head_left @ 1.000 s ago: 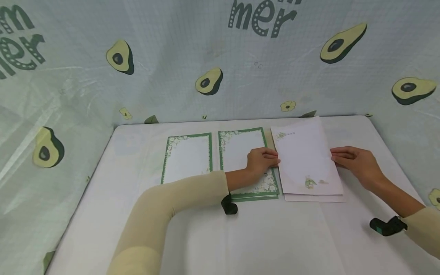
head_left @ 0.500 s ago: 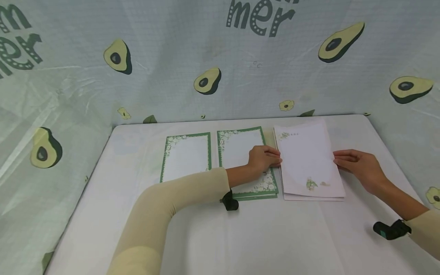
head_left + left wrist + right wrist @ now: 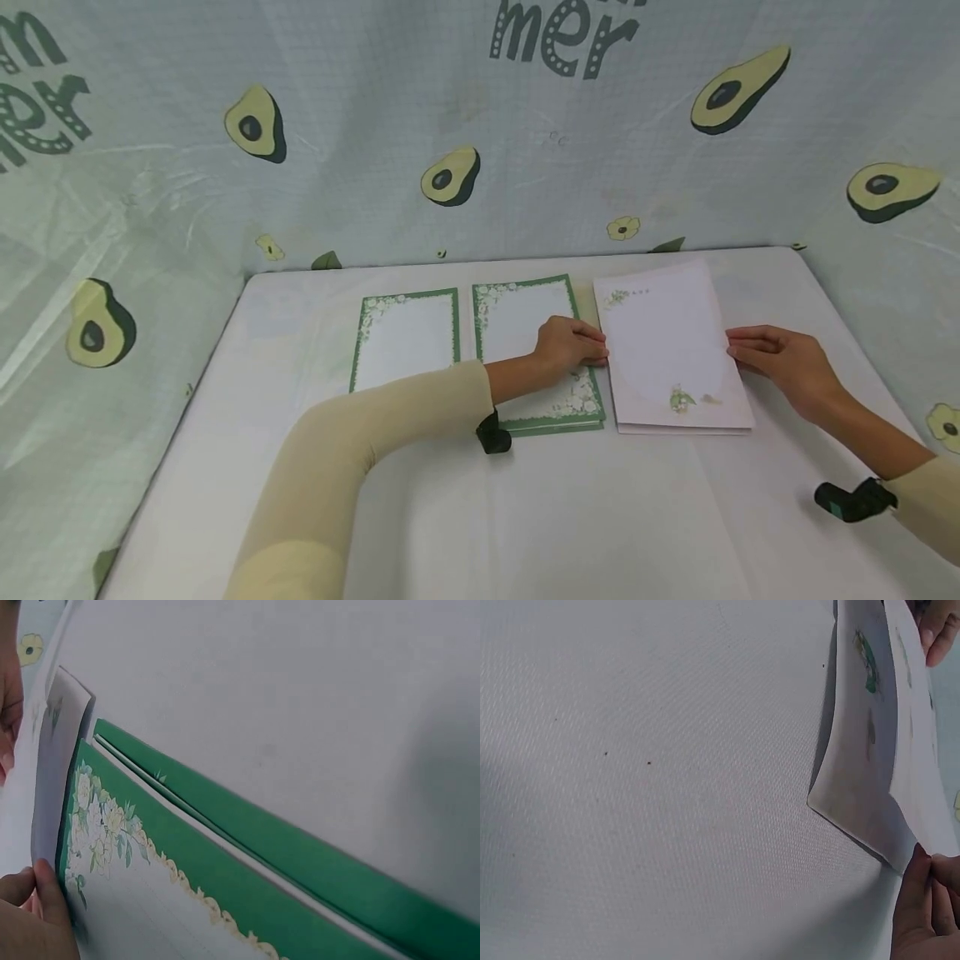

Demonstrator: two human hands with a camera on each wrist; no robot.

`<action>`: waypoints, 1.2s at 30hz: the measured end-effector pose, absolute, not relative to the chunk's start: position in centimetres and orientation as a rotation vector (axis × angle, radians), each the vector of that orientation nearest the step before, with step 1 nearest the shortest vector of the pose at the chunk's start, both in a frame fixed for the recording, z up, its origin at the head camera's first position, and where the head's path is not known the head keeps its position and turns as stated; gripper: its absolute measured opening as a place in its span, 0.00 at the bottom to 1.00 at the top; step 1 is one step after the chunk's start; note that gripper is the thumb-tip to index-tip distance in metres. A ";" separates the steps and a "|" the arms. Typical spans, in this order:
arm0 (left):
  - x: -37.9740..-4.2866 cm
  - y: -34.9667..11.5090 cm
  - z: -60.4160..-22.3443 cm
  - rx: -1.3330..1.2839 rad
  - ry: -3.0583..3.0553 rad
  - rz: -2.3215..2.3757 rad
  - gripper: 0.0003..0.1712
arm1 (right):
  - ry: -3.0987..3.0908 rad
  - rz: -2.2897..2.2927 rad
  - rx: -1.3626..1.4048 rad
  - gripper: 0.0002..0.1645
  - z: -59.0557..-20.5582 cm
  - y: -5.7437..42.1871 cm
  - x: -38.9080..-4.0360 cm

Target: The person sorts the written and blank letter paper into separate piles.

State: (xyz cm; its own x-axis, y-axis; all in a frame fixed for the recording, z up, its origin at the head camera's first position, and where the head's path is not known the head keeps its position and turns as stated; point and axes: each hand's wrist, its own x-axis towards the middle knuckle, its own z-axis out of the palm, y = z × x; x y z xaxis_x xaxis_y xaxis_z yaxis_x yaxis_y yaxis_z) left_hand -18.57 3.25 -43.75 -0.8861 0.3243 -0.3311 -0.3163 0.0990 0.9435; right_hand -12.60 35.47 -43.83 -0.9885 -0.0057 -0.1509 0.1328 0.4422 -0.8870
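Note:
A pale sheet of stationery paper point(image 3: 663, 342), with small green plant prints, is held above matching paper point(image 3: 859, 757) at the right of the table. My left hand point(image 3: 562, 348) pinches its left edge between thumb and fingers. On the opposite edge, my right hand point(image 3: 783, 362) pinches it the same way. The right wrist view shows a gap between the raised sheet and the paper below, whose front edge peeks out in the head view. Under my left forearm lies a green-bordered stack of floral paper point(image 3: 517, 321), its layers slightly offset in the left wrist view.
Another green-bordered sheet point(image 3: 408, 342) lies farther left, partly covered by my left sleeve point(image 3: 397, 425). A white cloth covers the table point(image 3: 600, 517). Behind it hangs a curtain point(image 3: 337, 183) printed with avocados. Each wrist carries a small black camera point(image 3: 855, 500).
The raised sheet has come down and toward me, so less of the lower paper's front edge shows. My left hand has shifted slightly left in the last half second.

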 end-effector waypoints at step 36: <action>-18.4 -7.7 -42.0 0.331 2.096 1.701 0.15 | 2.872 -1.216 0.059 0.26 -42.9 35.2 -13.0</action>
State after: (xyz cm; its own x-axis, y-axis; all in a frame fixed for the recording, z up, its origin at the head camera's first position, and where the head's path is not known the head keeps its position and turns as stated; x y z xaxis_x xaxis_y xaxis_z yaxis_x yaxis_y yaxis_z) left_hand -18.37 -7.72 -42.00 -0.8838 0.4356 -0.1706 -0.0772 0.2239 0.9716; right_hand -12.97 35.20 -42.85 -0.9990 0.0261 -0.0350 0.0433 0.6955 -0.7172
